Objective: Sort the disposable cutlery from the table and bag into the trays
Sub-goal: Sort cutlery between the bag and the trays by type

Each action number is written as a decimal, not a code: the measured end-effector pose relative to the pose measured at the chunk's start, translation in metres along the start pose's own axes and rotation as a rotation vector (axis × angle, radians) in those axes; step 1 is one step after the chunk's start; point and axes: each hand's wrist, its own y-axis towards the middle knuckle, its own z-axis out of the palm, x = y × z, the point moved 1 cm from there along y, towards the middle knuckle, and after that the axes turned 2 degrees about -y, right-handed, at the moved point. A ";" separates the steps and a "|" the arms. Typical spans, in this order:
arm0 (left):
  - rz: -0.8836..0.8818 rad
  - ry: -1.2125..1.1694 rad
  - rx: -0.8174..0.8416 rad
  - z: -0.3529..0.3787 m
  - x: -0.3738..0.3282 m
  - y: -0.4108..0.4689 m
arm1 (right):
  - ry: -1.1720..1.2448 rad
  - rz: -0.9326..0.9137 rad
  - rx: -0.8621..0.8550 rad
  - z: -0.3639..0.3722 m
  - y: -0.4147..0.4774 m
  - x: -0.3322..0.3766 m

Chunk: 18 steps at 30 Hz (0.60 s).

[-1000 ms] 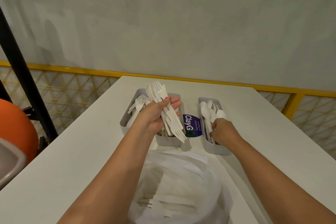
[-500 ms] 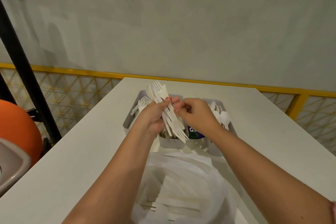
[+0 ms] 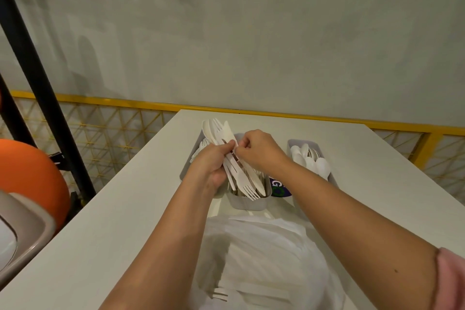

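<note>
My left hand (image 3: pixel 210 166) grips a bundle of white plastic cutlery (image 3: pixel 241 176), forks, knives and a spoon, above the trays. My right hand (image 3: pixel 256 150) pinches one piece in that bundle near my left thumb. Three grey trays stand side by side on the white table (image 3: pixel 100 221): the left tray (image 3: pixel 193 152) with forks, mostly hidden by my hands; the middle tray (image 3: pixel 247 202) under the bundle; the right tray (image 3: pixel 332 178) with white spoons (image 3: pixel 310 160). A white plastic bag (image 3: pixel 264 264) lies in front of the trays with cutlery showing through it.
A blue label (image 3: pixel 278 187) lies between the middle and right trays. A yellow railing (image 3: pixel 276 113) runs behind the table's far edge. At the left stand a black pole (image 3: pixel 37 78), an orange round object (image 3: pixel 30 176) and a grey chair edge (image 3: pixel 27 241).
My right hand left the spoon tray, moved left and now pinches a piece in the bundle. My left hand still holds the bundle over the trays.
</note>
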 end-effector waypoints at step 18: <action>-0.050 -0.091 -0.003 -0.020 -0.016 0.001 | 0.162 0.222 -0.049 0.009 0.029 -0.043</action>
